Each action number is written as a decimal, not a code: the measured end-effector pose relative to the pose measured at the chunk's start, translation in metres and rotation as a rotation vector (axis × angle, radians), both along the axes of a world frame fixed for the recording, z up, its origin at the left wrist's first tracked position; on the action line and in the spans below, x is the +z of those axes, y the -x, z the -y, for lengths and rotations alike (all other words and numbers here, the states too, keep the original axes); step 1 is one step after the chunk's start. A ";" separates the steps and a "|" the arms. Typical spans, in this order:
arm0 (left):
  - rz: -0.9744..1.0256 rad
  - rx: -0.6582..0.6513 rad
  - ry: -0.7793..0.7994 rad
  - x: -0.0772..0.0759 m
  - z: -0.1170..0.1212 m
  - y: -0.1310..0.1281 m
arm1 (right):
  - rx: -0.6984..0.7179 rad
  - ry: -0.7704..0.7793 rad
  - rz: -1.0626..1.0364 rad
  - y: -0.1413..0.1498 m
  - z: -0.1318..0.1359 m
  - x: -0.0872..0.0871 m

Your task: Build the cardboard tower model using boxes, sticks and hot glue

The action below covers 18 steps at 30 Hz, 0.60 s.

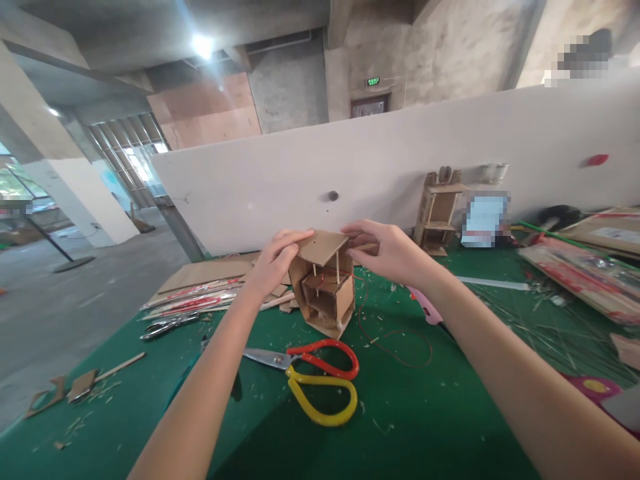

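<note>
A small cardboard model (327, 303) stands upright on the green table in front of me. Thin sticks rise inside it beneath a tilted cardboard top panel (323, 248), and a bit of red wire shows in its middle. My left hand (280, 259) grips the left side of that panel, its fingers along the edge. At the right edge, my right hand (383, 248) has its fingers closed on the panel, with the fingertips partly hidden behind the model. Scissors (290, 360) with one red and one yellow handle lie just before the model.
Cardboard sheets and wrapped sticks (200, 293) lie left, with pliers (170, 325) beside them. A pink glue gun (426, 307) sits under my right forearm. Farther right are a taller cardboard structure (436, 213), a phone (484, 220) and thin sticks (525, 320). A white partition (280, 180) stands behind.
</note>
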State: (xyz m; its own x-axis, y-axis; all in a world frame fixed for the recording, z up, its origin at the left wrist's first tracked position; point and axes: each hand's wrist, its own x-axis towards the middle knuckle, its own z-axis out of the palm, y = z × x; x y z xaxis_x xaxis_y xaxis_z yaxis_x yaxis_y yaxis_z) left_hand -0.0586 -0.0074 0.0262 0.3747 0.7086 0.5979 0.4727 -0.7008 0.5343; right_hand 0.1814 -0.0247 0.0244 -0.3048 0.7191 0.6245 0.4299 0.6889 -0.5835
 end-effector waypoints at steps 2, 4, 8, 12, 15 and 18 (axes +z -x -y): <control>-0.039 -0.003 0.004 0.005 0.002 0.001 | -0.012 0.006 -0.018 0.001 -0.003 -0.001; -0.074 0.022 0.011 0.009 0.006 0.001 | -0.020 0.006 -0.038 0.002 -0.005 -0.002; -0.102 0.092 0.012 0.014 0.017 -0.004 | -0.058 -0.051 -0.028 0.008 -0.006 -0.003; -0.147 0.182 -0.025 0.016 0.025 -0.013 | -0.187 -0.158 0.026 0.013 -0.006 -0.007; -0.188 0.198 -0.028 0.016 0.027 -0.019 | -0.259 -0.192 0.047 0.014 -0.006 -0.008; -0.226 0.207 -0.039 0.018 0.027 -0.020 | -0.281 -0.184 0.036 0.017 0.000 -0.005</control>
